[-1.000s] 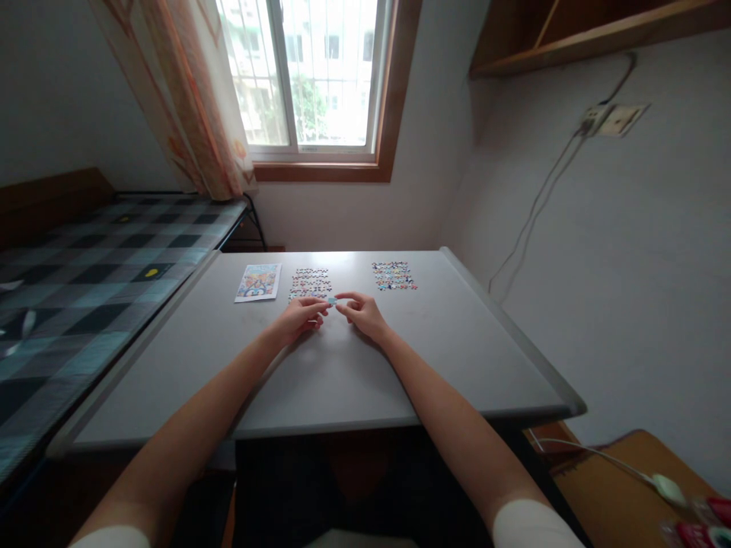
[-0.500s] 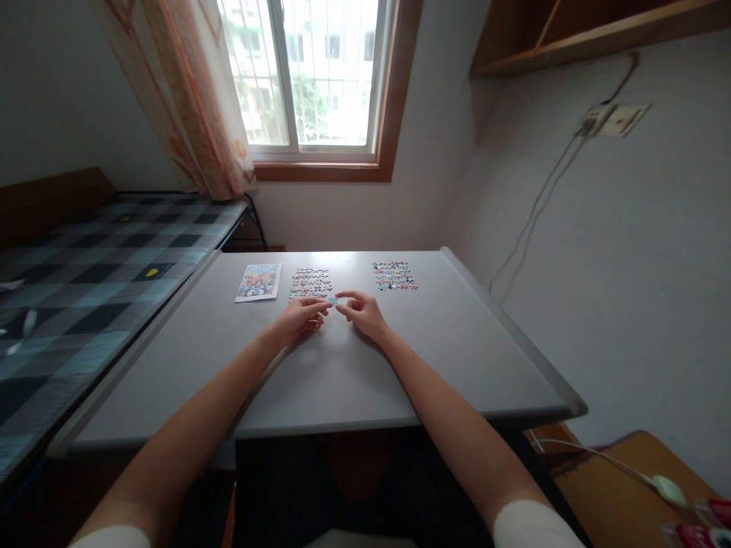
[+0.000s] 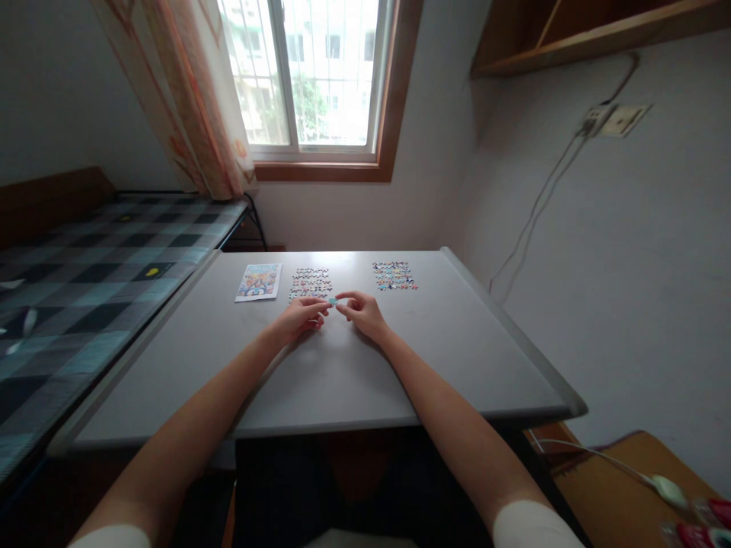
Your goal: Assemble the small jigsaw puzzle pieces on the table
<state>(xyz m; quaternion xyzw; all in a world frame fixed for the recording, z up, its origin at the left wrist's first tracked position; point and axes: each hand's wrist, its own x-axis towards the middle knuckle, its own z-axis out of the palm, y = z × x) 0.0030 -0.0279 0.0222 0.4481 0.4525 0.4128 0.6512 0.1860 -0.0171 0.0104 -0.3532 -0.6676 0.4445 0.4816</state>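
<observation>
Between my two hands is a small light-blue puzzle piece [image 3: 333, 301], close above the table. My left hand [image 3: 301, 317] pinches its left side between thumb and fingers. From the right, the thumb and forefinger of my right hand [image 3: 363, 313] close on the piece's other side. Just beyond my left hand lie rows of loose puzzle pieces [image 3: 311, 283], the nearest row partly covered by the fingers. A second group of puzzle pieces [image 3: 394, 275] is laid out in rows farther right. To the left rests a colourful printed picture sheet [image 3: 259, 282].
The grey-white table [image 3: 457, 358] stands below a window [image 3: 325, 76]. A bed with a checked cover [image 3: 114, 259] adjoins its left side. Along the right wall hang cables [image 3: 537, 205] from a socket [image 3: 625, 120]. A wooden stool-like surface [image 3: 617, 487] holds a white charger at lower right.
</observation>
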